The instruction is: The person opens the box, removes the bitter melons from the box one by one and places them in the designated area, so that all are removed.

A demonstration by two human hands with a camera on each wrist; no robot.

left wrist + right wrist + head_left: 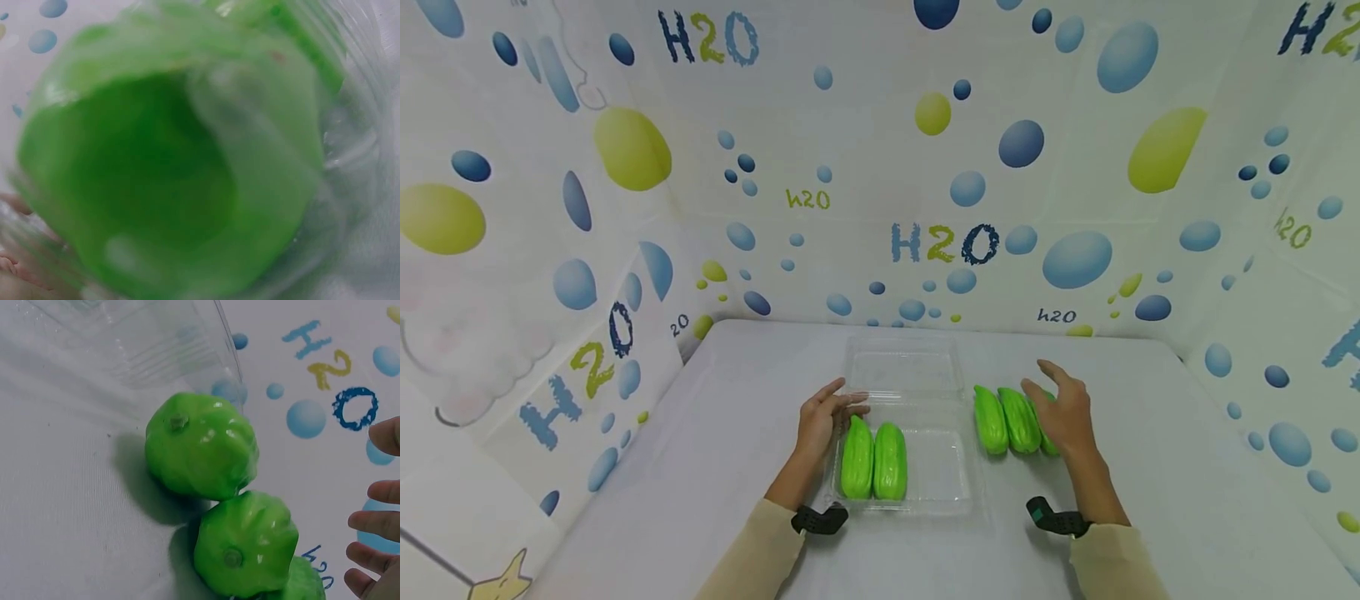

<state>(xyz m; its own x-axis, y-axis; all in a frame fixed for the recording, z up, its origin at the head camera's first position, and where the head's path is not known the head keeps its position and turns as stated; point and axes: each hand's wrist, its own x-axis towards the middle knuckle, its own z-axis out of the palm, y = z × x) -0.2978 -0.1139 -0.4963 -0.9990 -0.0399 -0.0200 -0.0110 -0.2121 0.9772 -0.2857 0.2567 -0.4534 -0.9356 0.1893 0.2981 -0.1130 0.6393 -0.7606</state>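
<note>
A clear plastic clamshell box (936, 467) lies on the table with its lid (904, 371) folded back. Inside, at its left, two bright green ribbed melon-like vegetables (891, 461) lie side by side. At the box's back left corner my left hand (817, 422) rests with fingers extended over the edge. Three similar green vegetables (991, 421) sit in a row right of the box; two stem ends (232, 557) face the right wrist view. My right hand (1066, 415), thumb and fingers spread, hovers over the rightmost one and partly hides it. Blurred green fills the left wrist view.
The white tabletop (700, 517) meets walls of white cloth (880, 167) with blue and yellow-green dots and lettering at the back and sides. A dark wrist strap (820, 520) is on each wrist.
</note>
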